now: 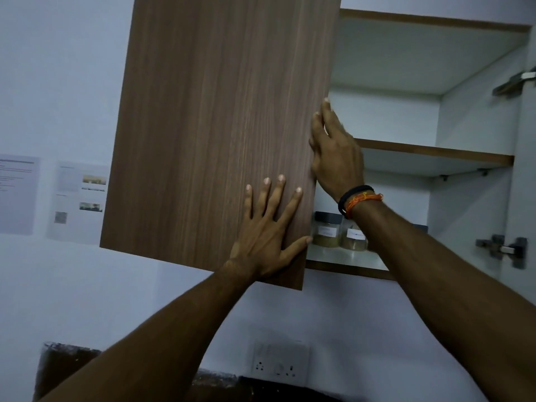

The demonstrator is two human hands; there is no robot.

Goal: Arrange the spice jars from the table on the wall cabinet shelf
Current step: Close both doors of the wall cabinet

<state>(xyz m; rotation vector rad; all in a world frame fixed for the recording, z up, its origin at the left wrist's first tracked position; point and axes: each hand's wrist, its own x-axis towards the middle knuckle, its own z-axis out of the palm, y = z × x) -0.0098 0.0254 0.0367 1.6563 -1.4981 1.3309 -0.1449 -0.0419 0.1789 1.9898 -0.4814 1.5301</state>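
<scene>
Two spice jars (339, 235) stand side by side on the bottom shelf (345, 261) of the wall cabinet (429, 82), just behind my right arm. A dark lid peeks out to the right of that arm, so I think a third jar may be there, but I cannot tell for sure. I cannot see the table from here.

My left hand (268, 236) lies flat on the front of the brown door (217, 126), fingers spread wide, holding nothing. My right hand (333, 152) holds the door's right edge, fingers wrapped around it.

I think the job now is moving this door, likely shutting it, since jars are already inside. To do it well, I should swing it slowly and keep the left palm flat. I must slip my right fingers off the edge before it meets the frame, or they get pinched. The jars sit well back, so the door should miss them.
</scene>
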